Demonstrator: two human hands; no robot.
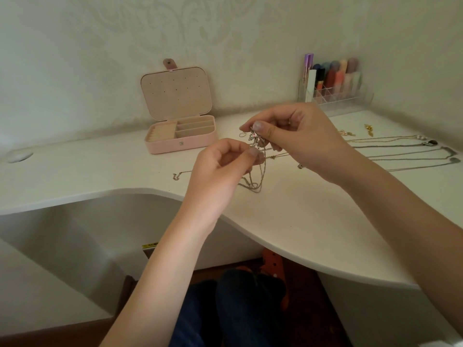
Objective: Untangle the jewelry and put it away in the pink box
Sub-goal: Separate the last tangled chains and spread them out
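We hold the knot of chains [255, 144] above the table [300, 221]; our right hand [298, 136] pinches its top, our left hand [220, 169] pinches a strand just below; the pink box [181, 136] sits open behind; pulling hard could tighten the knot or snap a link.

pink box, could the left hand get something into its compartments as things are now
Probably yes. The pink box stands open, lid upright, with bare desk between it and the left hand. But that hand and the right hand are both pinching the tangled chains.
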